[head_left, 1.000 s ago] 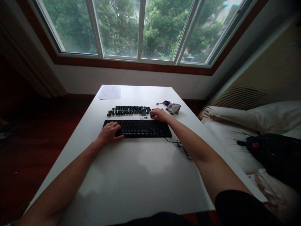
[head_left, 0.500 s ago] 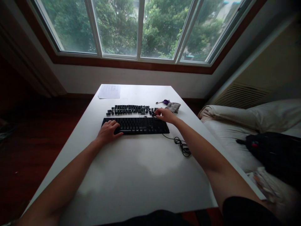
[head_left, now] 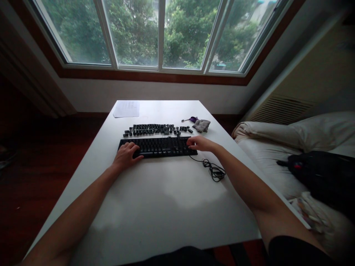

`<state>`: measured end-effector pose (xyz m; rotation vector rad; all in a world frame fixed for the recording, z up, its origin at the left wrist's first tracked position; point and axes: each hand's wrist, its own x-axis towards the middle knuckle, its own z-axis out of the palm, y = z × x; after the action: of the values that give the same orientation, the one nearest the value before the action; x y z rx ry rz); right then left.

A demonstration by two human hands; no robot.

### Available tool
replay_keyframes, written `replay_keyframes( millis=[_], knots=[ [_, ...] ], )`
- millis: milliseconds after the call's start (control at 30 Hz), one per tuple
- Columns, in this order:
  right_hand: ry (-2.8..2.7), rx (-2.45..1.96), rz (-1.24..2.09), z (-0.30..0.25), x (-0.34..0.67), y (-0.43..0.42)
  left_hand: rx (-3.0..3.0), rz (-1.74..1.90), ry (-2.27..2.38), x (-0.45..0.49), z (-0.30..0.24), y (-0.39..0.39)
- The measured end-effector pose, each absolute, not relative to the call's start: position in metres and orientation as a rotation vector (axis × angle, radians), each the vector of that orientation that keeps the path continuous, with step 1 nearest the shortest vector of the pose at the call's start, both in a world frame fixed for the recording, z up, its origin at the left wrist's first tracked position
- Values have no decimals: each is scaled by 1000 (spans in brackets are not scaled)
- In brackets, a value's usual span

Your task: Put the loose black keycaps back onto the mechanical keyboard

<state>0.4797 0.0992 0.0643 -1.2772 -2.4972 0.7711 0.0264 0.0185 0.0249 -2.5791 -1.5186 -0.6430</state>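
Observation:
A black keyboard [head_left: 163, 147] lies across the white table in front of me. My left hand [head_left: 127, 153] rests on its left end, fingers laid over the keys and thumb stretched out along the front edge. Over the right end, my right hand [head_left: 198, 143] has its fingertips pinched together against the keys. Whatever sits between those fingertips is too small and hidden to make out. Behind the keyboard stand rows of loose dark keycaps [head_left: 151, 129], with a few scattered ones toward the right.
A grey cloth [head_left: 202, 126] lies at the back right beside a purple-and-white tool [head_left: 193, 119]. The coiled cable [head_left: 215, 170] is right of the keyboard. Paper [head_left: 126, 109] lies at the table's far left corner. A black bag [head_left: 318, 177] rests on the pale bedding [head_left: 260, 147].
My right hand has moved from the loose keycaps back onto the right end of the keyboard, uncovering the keycaps there. My left hand stays on the left end.

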Motion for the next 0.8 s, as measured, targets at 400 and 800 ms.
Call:
replay_keyframes(
  millis=[400,800],
  knots=[
    [-2678,-1298,571,72,472,90,-2582,-646,-1524,26,22,20],
    [-2698,-1356,300,76,457,79,-2586,-647,-1531,27,22,19]
  ],
)
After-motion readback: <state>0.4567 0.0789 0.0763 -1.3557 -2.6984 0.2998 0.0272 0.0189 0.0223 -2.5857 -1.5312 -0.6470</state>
